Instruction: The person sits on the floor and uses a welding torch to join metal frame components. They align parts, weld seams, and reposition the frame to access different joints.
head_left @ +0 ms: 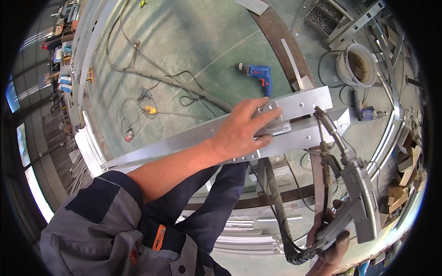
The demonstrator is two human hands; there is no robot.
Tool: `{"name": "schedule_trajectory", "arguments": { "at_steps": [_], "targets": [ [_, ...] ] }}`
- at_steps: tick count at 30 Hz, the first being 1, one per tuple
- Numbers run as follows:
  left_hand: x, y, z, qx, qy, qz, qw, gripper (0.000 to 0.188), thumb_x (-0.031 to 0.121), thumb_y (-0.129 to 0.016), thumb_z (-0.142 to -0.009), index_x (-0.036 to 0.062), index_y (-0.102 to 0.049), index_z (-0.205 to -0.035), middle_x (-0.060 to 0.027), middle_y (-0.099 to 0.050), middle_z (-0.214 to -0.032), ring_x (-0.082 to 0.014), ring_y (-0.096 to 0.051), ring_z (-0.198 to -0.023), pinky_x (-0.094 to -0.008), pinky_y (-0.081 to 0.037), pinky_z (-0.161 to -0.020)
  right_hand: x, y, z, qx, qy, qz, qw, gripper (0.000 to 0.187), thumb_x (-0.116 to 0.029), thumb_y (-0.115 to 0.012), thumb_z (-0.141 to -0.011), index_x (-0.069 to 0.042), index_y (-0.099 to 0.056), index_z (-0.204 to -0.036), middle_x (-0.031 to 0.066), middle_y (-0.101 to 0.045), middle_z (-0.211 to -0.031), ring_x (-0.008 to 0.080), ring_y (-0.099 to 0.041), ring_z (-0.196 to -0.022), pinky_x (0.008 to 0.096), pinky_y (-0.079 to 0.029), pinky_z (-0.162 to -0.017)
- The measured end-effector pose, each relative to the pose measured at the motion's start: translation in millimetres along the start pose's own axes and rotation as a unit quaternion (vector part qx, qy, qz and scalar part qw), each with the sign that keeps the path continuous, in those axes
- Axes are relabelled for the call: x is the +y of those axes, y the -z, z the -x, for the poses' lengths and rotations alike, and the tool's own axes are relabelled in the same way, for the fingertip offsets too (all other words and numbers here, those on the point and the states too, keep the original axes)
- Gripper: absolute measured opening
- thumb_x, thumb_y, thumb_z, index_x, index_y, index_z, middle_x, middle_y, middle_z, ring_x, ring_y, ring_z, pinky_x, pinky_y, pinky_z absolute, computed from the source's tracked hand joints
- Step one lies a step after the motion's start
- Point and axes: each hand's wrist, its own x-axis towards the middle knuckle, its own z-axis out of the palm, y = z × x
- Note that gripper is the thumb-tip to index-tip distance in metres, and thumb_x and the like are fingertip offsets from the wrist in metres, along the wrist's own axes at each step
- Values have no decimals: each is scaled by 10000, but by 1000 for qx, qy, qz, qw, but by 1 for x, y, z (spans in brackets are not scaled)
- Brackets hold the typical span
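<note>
A long silver metal beam [184, 138] lies across in front of me, with rivet heads along its two flat faces. My left hand [241, 126] rests on it, fingers spread, beside a short silver cylinder-like part [276, 128] between the faces. At the lower right, my right hand [332, 244] is wrapped round the grip of a grey rivet gun [357, 195]. The gun's slim nose reaches up to the upper face near the beam's right end and seems to touch it. A dark hose runs to the gun's grip.
Beyond the beam, a blue drill [259, 76] lies on the green floor. To the right stand a white bucket [357, 64], a second drill [364, 112] and a tray of small metal parts [324, 17]. Hoses and cables [168, 82] trail across the floor. Cardboard [398, 195] is piled at far right.
</note>
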Motion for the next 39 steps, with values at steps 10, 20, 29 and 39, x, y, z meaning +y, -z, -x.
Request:
{"name": "schedule_trajectory", "arguments": {
  "at_steps": [10,20,29,39],
  "targets": [
    [1,-4,3,30,47,71,996,684,139,-888,-714,44,-613,-1333,-182,-533,-1421,-371,-565,-1257,-442,-508,-1058,1,-4,-23,-6,-40,38,998,1028,-589,-830,-837,55,-402,-1514,204,-651,-1004,262,-633,-561,335,-524,-421],
    [-2,-3,3,30,23,74,997,646,134,-886,-699,54,-617,-1280,-189,-559,-1367,-377,-572,-1202,-453,-507,-1039,-15,-11,-41,-25,-96,101,990,1096,-644,-838,-791,83,-427,-1500,210,-667,-962,266,-665,-580,324,-520,-454],
    [-2,-2,3,30,38,91,995,610,115,-893,-686,38,-659,-1244,-196,-561,-1371,-378,-576,-1212,-444,-521,-1012,-20,-14,-46,-13,-102,98,990,1120,-649,-870,-746,86,-454,-1480,189,-689,-981,264,-672,-589,327,-520,-449],
    [-2,-4,2,54,17,77,995,613,103,-914,-680,31,-678,-1241,-173,-571,-1360,-322,-619,-1075,-400,-558,-894,-19,-12,-55,-19,-114,119,986,1074,-649,-863,-756,77,-480,-1449,187,-701,-965,253,-667,-567,317,-511,-443]
  ]
}}
